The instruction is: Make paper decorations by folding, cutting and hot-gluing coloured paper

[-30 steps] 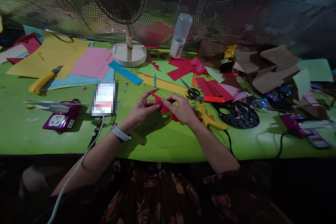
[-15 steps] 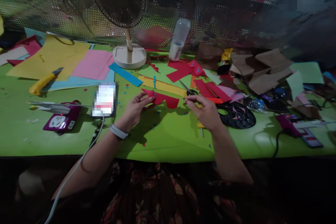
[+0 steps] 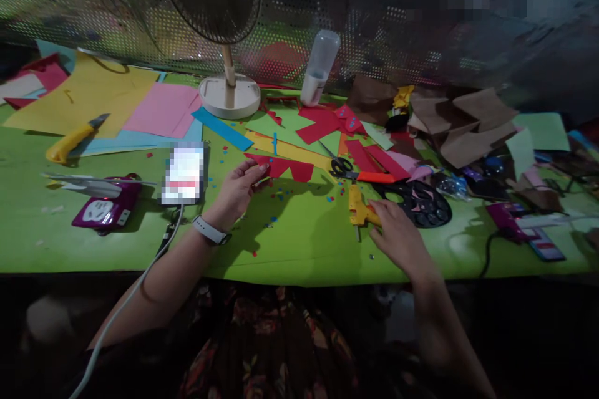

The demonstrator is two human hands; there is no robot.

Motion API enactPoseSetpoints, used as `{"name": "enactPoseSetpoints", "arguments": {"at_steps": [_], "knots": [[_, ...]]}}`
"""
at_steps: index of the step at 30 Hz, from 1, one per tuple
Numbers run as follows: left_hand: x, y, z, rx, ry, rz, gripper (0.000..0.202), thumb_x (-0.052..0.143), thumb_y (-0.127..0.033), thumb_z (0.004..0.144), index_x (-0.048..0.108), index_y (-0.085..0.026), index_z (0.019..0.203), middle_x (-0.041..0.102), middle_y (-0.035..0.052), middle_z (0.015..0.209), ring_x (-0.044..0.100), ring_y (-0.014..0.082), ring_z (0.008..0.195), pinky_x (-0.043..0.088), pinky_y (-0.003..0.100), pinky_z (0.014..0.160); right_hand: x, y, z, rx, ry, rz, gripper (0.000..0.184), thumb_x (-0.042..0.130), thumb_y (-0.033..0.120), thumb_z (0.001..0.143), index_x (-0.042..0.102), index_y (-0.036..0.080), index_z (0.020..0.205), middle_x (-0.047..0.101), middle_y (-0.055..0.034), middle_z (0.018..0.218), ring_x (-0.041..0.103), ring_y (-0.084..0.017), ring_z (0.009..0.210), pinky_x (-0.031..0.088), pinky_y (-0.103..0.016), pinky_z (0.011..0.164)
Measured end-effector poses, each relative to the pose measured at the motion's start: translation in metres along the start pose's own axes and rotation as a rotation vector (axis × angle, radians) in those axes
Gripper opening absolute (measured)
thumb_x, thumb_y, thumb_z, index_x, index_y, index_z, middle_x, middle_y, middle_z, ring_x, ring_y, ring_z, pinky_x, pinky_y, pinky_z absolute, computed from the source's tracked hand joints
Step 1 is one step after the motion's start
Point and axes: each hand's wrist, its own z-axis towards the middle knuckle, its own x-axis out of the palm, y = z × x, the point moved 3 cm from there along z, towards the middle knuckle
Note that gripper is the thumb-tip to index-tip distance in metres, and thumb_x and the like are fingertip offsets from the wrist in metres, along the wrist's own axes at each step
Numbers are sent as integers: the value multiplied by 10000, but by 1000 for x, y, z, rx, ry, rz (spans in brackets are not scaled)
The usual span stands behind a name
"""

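My left hand [image 3: 241,188], with a watch on its wrist, pinches one end of a red paper cutout [image 3: 299,171]. The cutout has a straight upper edge and a notched lower edge, and is held just above the green table. My right hand [image 3: 397,230] is at the handle of a yellow glue gun [image 3: 358,209], its thumb and fingers apart on either side. The glue gun lies on the table with a glue stick poking out of its rear. Black scissors [image 3: 340,166] and an orange-handled tool [image 3: 374,177] rest just beyond it.
A white fan [image 3: 229,96] and a clear bottle [image 3: 319,72] stand at the back. To the left are a phone [image 3: 182,174], a purple power socket [image 3: 105,209] and a yellow cutter [image 3: 70,143]. A black palette [image 3: 428,204] and brown paper [image 3: 482,112] lie to the right.
My right hand has moved from beside the red cutout, down and right to the glue gun, and its fingers have opened. My left hand still holds the cutout, slightly further left.
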Motion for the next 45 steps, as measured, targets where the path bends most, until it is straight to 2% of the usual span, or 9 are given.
{"name": "enactPoseSetpoints", "arguments": {"at_steps": [3,7,10,17,21,25,30,34,45], "knots": [[-3,-5,3,74,-53,-52,207,843,-205,671,683,-187,802,738,6,819,691,116,754,581,245,737,-9,4,10,-71,-47,49,475,504,215,845,564,133,1309,603,-160,1274,562,-324,1182,471,-462,993],[-8,-15,5,140,-140,-153,229,844,-176,673,642,-208,778,740,-14,843,692,101,762,582,238,765,-28,15,32,-42,-242,138,355,469,342,934,651,158,1177,665,-149,1144,593,-314,1097,469,-469,968],[-9,-16,6,129,-157,-174,244,848,-170,669,631,-205,775,737,-10,829,688,100,744,580,246,756,-27,36,52,-108,-222,217,327,472,342,945,679,156,1116,691,-143,1094,612,-301,1045,482,-452,934],[0,-5,1,91,-68,-94,266,855,-210,664,653,-182,835,730,-3,815,682,108,734,557,273,757,-33,94,81,-228,-281,476,197,514,305,955,675,194,977,710,-90,931,644,-239,899,493,-376,830],[7,0,-6,98,2,-18,270,852,-253,685,661,-187,865,739,-2,794,694,124,760,552,284,773,-39,128,105,-143,-283,713,181,580,368,928,635,205,873,687,-49,834,636,-180,764,492,-301,719],[12,3,-10,97,63,16,254,841,-281,709,663,-195,869,754,2,821,700,126,780,551,282,789,-29,149,129,-59,-170,909,215,624,412,885,600,216,800,665,5,711,604,-136,632,457,-256,611],[14,5,-10,90,101,59,305,844,-313,707,684,-195,939,765,18,886,700,128,786,549,276,786,-12,150,141,49,-36,1088,273,653,458,829,565,218,736,580,46,561,525,-110,490,407,-233,493],[14,6,-10,83,119,56,337,861,-326,683,673,-200,933,766,15,872,702,135,771,555,286,785,-6,148,142,62,20,1197,305,671,491,795,561,213,735,582,40,564,526,-104,473,422,-222,466],[13,12,-10,33,92,67,336,853,-296,684,648,-188,928,761,15,842,695,127,733,539,256,712,-7,144,138,72,34,1208,268,683,441,775,570,202,731,595,30,589,532,-105,489,466,-224,474]]}}
